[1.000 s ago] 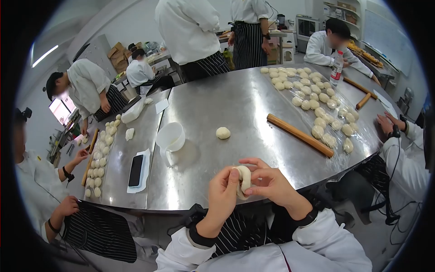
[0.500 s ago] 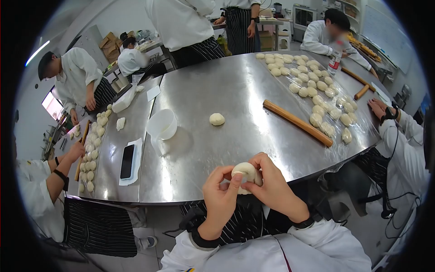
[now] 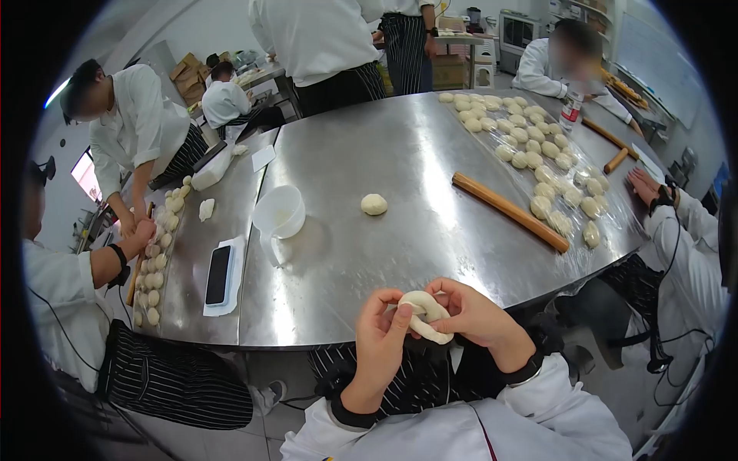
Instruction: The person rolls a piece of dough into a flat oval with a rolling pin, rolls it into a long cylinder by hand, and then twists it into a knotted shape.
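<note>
Dough [image 3: 422, 297] held — rolling pin [image 3: 510, 213] beyond.

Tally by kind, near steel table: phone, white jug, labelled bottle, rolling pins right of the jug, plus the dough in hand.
Looped dough: 1
Phone: 1
White jug: 1
Labelled bottle: 1
Rolling pins: 3
Total: 7

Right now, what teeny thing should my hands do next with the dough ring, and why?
Maybe gently pinch the dough ring where your right hand grips it. Your left hand already holds the other side, and the strands look uneven around the middle gap. I can't tell if they're joined.
</note>
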A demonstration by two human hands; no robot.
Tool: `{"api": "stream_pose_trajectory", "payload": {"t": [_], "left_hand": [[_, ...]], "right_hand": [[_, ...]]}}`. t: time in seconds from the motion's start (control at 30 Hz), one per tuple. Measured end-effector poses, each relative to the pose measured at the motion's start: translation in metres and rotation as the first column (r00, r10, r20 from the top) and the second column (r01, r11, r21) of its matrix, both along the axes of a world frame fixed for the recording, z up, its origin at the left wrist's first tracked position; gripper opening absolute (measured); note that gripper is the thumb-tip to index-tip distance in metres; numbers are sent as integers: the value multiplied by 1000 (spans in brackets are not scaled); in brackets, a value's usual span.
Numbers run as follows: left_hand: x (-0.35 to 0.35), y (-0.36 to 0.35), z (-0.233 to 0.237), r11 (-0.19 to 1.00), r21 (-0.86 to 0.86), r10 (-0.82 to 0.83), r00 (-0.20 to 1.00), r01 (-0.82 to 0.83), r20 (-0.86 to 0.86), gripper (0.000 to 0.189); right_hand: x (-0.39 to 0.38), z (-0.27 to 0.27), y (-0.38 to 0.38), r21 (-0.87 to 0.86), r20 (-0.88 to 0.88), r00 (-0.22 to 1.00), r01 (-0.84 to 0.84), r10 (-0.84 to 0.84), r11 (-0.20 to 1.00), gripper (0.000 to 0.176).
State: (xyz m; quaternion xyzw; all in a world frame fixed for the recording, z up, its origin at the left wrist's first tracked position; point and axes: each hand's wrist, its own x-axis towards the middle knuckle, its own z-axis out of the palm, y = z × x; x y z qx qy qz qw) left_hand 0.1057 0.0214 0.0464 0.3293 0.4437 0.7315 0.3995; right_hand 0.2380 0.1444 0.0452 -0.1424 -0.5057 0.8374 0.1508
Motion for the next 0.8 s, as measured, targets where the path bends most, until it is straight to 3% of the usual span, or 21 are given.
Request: {"api": "stream_pose_trajectory", "payload": {"t": [0.07, 0.13, 0.23, 0.43, 0.53, 0.6, 0.7, 0.73, 0.8], "left_hand": [[1, 1, -2, 1000, -20, 8, 1000, -7, 27, 24], [0, 2, -7, 998, -49, 24, 1000, -24, 7, 23], [1, 2, -23, 997, -40, 63, 997, -64, -34, 24], [-7, 5, -40, 999, -34, 7, 1000, -7, -3, 27], [-10, 5, -52, 1000, -3, -13, 1000, 13, -3, 28], [-7, 3, -51, 1000, 0, -31, 999, 31, 35, 32], [3, -4, -13, 999, -49, -18, 999, 16, -42, 39], [-1, -2, -20, 997, -64, -58, 994, 52, -91, 49], [1, -3, -13, 997, -80, -27, 995, 20, -95, 46]], "right_hand": [[0, 0, -3, 25, 38, 999, 38, -39, 999, 38], [3, -9, -5, 276, 120, 982, 105, -142, 955, 40], [-4, -5, -7, 591, 177, 939, 139, -296, 794, 41], [-7, -9, -4, 448, 164, 979, 32, -118, 894, 39], [-5, -1, -6, 418, 172, 976, 47, -130, 907, 40], [-7, 4, -9, 539, 191, 962, 63, -195, 840, 39], [-8, 23, -20, 738, 222, 928, 41, -299, 674, 37], [-9, 30, -25, 792, 238, 913, 16, -333, 611, 37], [-9, 34, -29, 809, 158, 947, 38, -279, 586, 38]]}}
